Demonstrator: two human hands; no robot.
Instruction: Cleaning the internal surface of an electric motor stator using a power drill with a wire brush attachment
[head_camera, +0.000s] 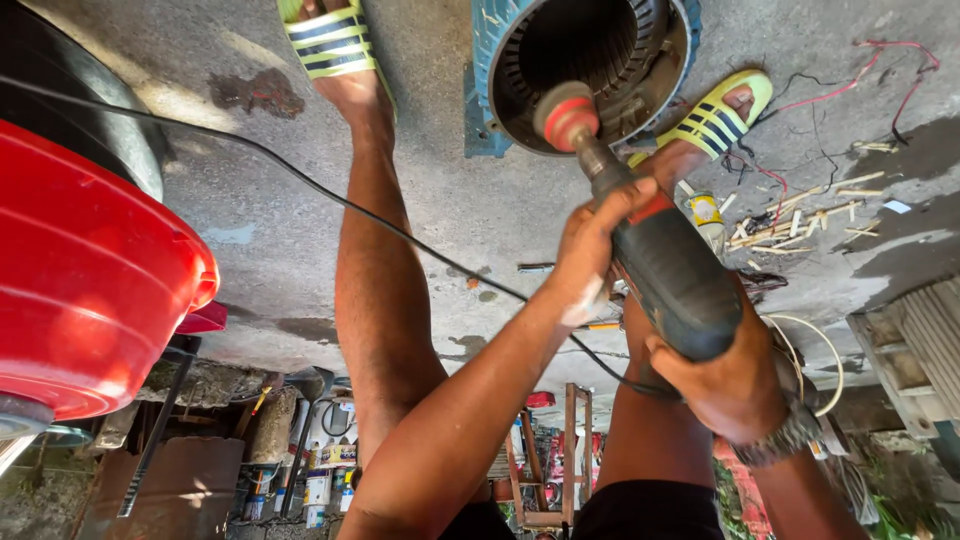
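My left hand (590, 240) grips the front barrel of a dark power drill (670, 275). My right hand (725, 385), with a watch on its wrist, holds the drill's rear handle. A round red and pink abrasive head (565, 115) on the drill's tip sits at the open mouth of a blue motor housing (585, 55), which stands on the concrete floor between my feet in striped green sandals. Slotted metal lines the housing's bore.
A red plastic basin (90, 280) and a dark tyre (75, 95) fill the left side. The drill's black cable (300, 180) runs across the floor. Wooden slivers (800, 220), red wires (880, 60), a small bottle (706, 215) and a grey finned block (915, 340) lie at right.
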